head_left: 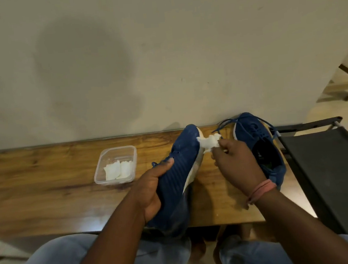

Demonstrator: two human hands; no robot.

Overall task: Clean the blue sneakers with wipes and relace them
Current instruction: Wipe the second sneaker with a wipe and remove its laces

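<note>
Knees in light jeans (60, 262) sit right at the bottom of the view, and just past them the left hand (151, 189) is wrapped around the heel end of one blue sneaker (179, 174), thumb up on the knit upper, fingers curled underneath. It's tipped on its side with the heel hanging off the near edge of the wooden table (46, 186), toe pointing at the wall.

The right hand (235, 164) is pinching a scrunched white wipe (209, 142) between thumb and fingertips, pressed against the pale sole edge near the toe. Looks like the wiping stage to me. I'd keep the left grip firm so the shoe doesn't roll, work along the sole in short strokes, and refold the wipe to a clean face once it greys up.

Second sneaker (261, 144) sits just right of that hand, upright, laces (227, 124) loose. Spare wipes wait in a clear plastic tub (115, 154) to the left. Dark chair (329, 170) at the table's right end.
</note>
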